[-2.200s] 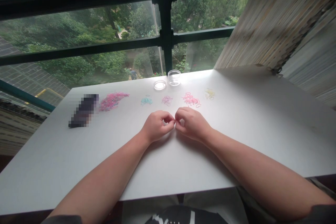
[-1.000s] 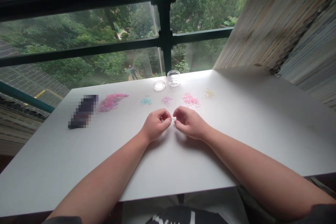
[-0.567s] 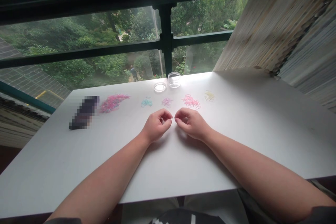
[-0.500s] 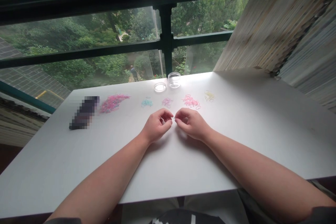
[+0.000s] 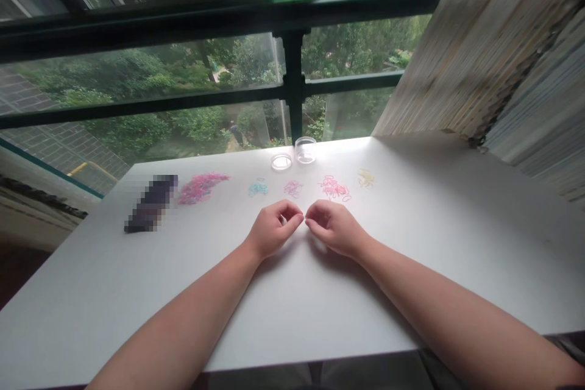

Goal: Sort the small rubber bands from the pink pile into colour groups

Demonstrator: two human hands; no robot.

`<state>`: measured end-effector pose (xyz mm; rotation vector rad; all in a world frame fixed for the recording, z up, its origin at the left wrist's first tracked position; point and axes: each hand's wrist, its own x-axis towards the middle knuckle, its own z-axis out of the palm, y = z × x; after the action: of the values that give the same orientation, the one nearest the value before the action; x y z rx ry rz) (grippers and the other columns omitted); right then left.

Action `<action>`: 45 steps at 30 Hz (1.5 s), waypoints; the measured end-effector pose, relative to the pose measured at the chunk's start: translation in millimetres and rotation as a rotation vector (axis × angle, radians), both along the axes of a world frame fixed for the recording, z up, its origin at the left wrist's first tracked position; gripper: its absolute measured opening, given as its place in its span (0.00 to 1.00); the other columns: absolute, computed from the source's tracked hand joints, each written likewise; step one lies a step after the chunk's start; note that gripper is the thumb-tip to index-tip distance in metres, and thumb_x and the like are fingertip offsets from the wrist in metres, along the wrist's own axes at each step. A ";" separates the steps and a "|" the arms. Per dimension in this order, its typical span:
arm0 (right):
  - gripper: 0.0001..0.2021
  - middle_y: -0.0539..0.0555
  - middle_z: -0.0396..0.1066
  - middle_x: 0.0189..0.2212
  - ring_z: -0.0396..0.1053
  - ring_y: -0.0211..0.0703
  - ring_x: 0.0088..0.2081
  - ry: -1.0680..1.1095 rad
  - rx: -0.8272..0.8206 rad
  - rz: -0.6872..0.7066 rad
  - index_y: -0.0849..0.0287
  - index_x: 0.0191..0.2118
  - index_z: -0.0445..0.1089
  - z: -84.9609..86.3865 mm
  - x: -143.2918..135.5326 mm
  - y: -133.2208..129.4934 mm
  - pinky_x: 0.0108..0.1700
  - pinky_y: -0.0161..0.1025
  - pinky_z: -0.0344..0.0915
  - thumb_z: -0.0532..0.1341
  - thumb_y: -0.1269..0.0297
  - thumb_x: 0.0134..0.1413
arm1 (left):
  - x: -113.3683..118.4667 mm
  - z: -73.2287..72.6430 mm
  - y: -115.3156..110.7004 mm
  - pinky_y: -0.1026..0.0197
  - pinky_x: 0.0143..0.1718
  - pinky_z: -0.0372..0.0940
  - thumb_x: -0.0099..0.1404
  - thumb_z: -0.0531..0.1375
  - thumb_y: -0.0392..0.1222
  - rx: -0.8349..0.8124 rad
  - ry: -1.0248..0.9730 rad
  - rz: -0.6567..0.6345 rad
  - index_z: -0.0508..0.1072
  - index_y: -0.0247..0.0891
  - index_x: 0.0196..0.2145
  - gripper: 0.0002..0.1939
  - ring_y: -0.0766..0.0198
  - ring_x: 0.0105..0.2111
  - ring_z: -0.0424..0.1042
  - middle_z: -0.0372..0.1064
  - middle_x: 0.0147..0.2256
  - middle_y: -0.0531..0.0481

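Over the white table (image 5: pixel 256 329), my left hand (image 5: pixel 276 228) and my right hand (image 5: pixel 336 228) meet fingertip to fingertip. Each has thumb and index finger pinched together; whatever is between them is too small to make out. Just beyond the fingers lie small piles of coloured elastic bands: blue bands (image 5: pixel 258 188), purple bands (image 5: pixel 293 188), pink-red bands (image 5: pixel 333 187) and pale yellow bands (image 5: pixel 365 178). Farther left is a larger heap of mixed, mostly pink bands (image 5: pixel 201 187).
A clear round container (image 5: pixel 306 151) stands at the table's back edge, with its clear lid (image 5: pixel 281 163) beside it. A dark pixelated object (image 5: pixel 152 204) lies at the left. Behind the table are a green window frame (image 5: pixel 295 97) and a striped curtain (image 5: pixel 425 61).
The camera has tilted up slightly, so everything sits lower in view. My left thumb and index finger have closed together, and both hands remain nearly in place.
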<state>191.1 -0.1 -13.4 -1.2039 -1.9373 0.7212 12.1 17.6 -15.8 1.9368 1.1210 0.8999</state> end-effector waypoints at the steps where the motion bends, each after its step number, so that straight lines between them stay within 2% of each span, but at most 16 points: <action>1: 0.02 0.49 0.67 0.24 0.63 0.35 0.26 -0.007 -0.008 0.001 0.59 0.30 0.66 0.1 0.0 -0.5 0.29 0.33 0.61 0.57 0.70 0.48 | -3.3 0.6 2.8 0.66 0.28 0.59 0.60 0.56 0.45 0.020 0.020 0.015 0.71 0.37 0.31 0.08 0.68 0.28 0.66 0.70 0.28 0.51; 3: 0.02 0.49 0.68 0.25 0.64 0.35 0.27 -0.014 -0.014 0.005 0.59 0.29 0.66 -0.1 0.1 -1.3 0.30 0.34 0.61 0.57 0.70 0.48 | -14.2 1.4 12.9 0.65 0.28 0.59 0.60 0.56 0.45 0.078 0.054 0.080 0.72 0.38 0.31 0.08 0.67 0.28 0.67 0.70 0.28 0.51; 8: 0.02 0.50 0.68 0.26 0.65 0.37 0.28 -0.025 -0.027 0.016 0.58 0.29 0.65 -0.5 0.2 -1.2 0.32 0.35 0.62 0.56 0.69 0.50 | -57.3 -2.4 51.0 0.63 0.34 0.61 0.57 0.57 0.45 0.242 0.134 0.383 0.73 0.39 0.31 0.09 0.63 0.34 0.68 0.71 0.32 0.50; 11: 0.02 0.50 0.68 0.26 0.65 0.38 0.29 -0.027 -0.044 0.031 0.58 0.30 0.65 -0.2 -0.2 -1.2 0.32 0.36 0.62 0.56 0.69 0.50 | -76.0 -8.5 66.3 0.60 0.39 0.62 0.57 0.57 0.46 0.261 0.179 0.558 0.74 0.38 0.31 0.10 0.61 0.35 0.67 0.72 0.33 0.48; 13: 0.02 0.50 0.68 0.26 0.65 0.38 0.29 -0.021 -0.055 0.032 0.58 0.30 0.65 -0.2 -0.5 -1.3 0.32 0.37 0.62 0.56 0.68 0.50 | -80.7 -12.1 70.6 0.59 0.41 0.62 0.56 0.57 0.46 0.242 0.223 0.608 0.75 0.38 0.30 0.11 0.60 0.36 0.68 0.72 0.34 0.48; 19: 0.03 0.50 0.68 0.26 0.64 0.38 0.28 -0.007 -0.074 0.038 0.58 0.29 0.65 1.2 -0.6 -2.0 0.31 0.36 0.61 0.55 0.68 0.51 | -78.4 -13.8 70.2 0.57 0.45 0.62 0.54 0.58 0.46 0.191 0.301 0.630 0.77 0.39 0.31 0.11 0.56 0.40 0.69 0.72 0.37 0.45; 27: 0.03 0.50 0.67 0.25 0.64 0.38 0.28 -0.007 -0.076 0.036 0.58 0.28 0.64 -0.6 -2.2 -2.5 0.30 0.36 0.61 0.54 0.69 0.51 | -79.4 -11.9 69.0 0.58 0.43 0.64 0.55 0.57 0.47 0.177 0.262 0.614 0.77 0.38 0.30 0.12 0.57 0.38 0.71 0.73 0.35 0.46; 41: 0.04 0.50 0.67 0.25 0.63 0.39 0.28 0.010 -0.077 0.027 0.58 0.28 0.64 -2.9 -2.6 -0.5 0.30 0.36 0.61 0.54 0.68 0.51 | -80.8 -12.2 68.0 0.57 0.41 0.63 0.51 0.60 0.46 0.139 0.244 0.689 0.73 0.39 0.29 0.09 0.56 0.39 0.69 0.72 0.35 0.47; 45: 0.04 0.50 0.67 0.25 0.64 0.38 0.28 0.011 -0.080 0.027 0.58 0.29 0.64 -2.6 -1.5 0.6 0.29 0.36 0.60 0.54 0.68 0.51 | -81.7 -12.9 70.2 0.56 0.42 0.62 0.55 0.57 0.51 0.115 0.173 0.667 0.73 0.39 0.29 0.13 0.56 0.39 0.69 0.73 0.34 0.47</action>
<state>189.5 0.5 -16.0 -1.2219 -1.9350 0.8249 -69.6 87.8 -28.7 1.7676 1.9151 1.1691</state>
